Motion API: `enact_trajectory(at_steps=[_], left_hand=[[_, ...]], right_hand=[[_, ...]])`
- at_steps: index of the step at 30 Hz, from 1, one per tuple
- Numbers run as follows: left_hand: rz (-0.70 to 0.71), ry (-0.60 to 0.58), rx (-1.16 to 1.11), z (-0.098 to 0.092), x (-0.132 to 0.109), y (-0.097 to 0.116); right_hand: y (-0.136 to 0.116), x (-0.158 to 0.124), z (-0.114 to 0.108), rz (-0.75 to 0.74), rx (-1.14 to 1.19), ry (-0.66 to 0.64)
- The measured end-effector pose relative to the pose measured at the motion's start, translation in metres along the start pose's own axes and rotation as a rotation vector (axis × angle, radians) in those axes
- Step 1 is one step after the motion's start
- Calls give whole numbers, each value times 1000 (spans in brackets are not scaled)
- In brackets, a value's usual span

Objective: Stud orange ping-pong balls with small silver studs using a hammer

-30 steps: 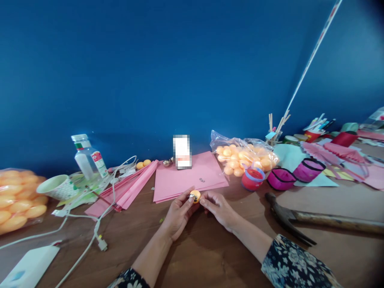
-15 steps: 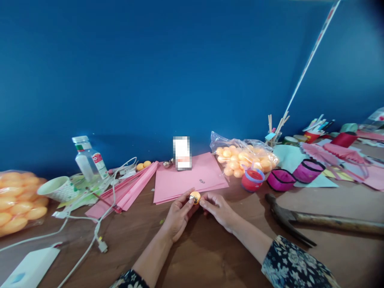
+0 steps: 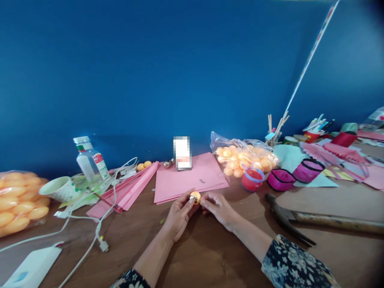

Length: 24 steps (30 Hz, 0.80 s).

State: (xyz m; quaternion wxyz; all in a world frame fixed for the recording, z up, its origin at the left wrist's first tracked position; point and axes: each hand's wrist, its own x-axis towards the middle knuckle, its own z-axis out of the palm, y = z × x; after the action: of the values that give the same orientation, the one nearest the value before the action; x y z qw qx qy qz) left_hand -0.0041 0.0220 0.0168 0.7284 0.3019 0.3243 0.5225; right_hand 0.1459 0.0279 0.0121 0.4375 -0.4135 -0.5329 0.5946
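Both my hands meet over the brown table (image 3: 210, 256), just in front of a stack of pink paper sheets (image 3: 192, 178). Between their fingertips sits a small orange ball (image 3: 196, 197) with a little metal piece stuck on its left side. My left hand (image 3: 179, 216) pinches the ball and the metal piece from the left. From the right, the fingertips of my right hand (image 3: 218, 209) press on the same ball. Both hands rest low on the table.
A clear bag of orange balls (image 3: 246, 157) lies behind the right hand, with a red cup (image 3: 252, 179) and two magenta paper baskets (image 3: 295, 174) beside it. A hammer (image 3: 315, 222) lies at right. At left: bottle (image 3: 88, 159), paper cup (image 3: 60, 188), white cables (image 3: 96, 228), another bag of balls (image 3: 18, 202).
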Motion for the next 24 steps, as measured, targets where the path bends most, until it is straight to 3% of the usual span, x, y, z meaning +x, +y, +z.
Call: enact_trajectory(at_steps=[24], left_hand=[[82, 13, 134, -4, 1, -7]], right_hand=[[3, 1, 2, 103, 122, 71]])
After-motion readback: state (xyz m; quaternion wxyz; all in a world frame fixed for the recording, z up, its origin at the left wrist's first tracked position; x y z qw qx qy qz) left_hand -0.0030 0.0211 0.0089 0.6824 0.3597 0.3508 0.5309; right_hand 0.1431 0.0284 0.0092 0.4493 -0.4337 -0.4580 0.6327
